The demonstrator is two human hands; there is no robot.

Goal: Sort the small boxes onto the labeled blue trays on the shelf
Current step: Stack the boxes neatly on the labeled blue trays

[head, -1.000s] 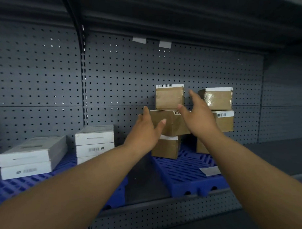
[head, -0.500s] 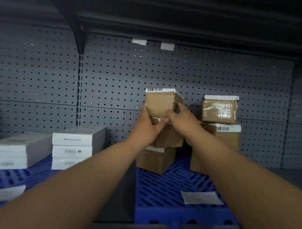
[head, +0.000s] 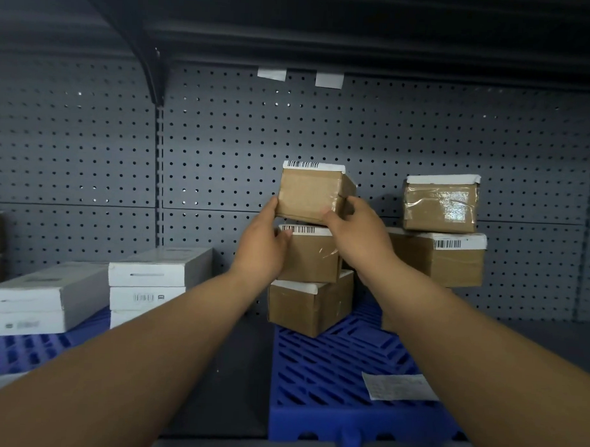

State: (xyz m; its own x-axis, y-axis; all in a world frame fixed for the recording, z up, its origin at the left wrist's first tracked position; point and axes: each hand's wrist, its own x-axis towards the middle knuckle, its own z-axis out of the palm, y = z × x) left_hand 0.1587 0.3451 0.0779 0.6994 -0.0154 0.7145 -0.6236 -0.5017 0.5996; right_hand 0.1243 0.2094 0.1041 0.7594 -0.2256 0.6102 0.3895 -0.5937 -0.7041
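Note:
A small brown box (head: 309, 192) with a barcode label tops a stack of three brown boxes at the back of the right blue tray (head: 318, 374). My left hand (head: 261, 245) holds its lower left edge and also touches the middle box (head: 311, 255). My right hand (head: 358, 230) grips its lower right corner. The top box is tilted and slightly raised off the middle one. The bottom box (head: 309, 305) sits skewed on the tray. A second stack of brown boxes (head: 440, 228) stands to the right. A paper label (head: 396, 385) lies on the tray front.
White flat boxes (head: 148, 280) are stacked on the left blue tray (head: 25, 351), with more white boxes (head: 40, 299) further left. Grey pegboard (head: 222, 147) backs the shelf, and a dark upper shelf hangs overhead. A bare grey gap separates the two trays.
Both hands reached in and closed on the top brown box of the left stack. The box now sits tilted and slightly lifted. The camera has moved closer and to the right.

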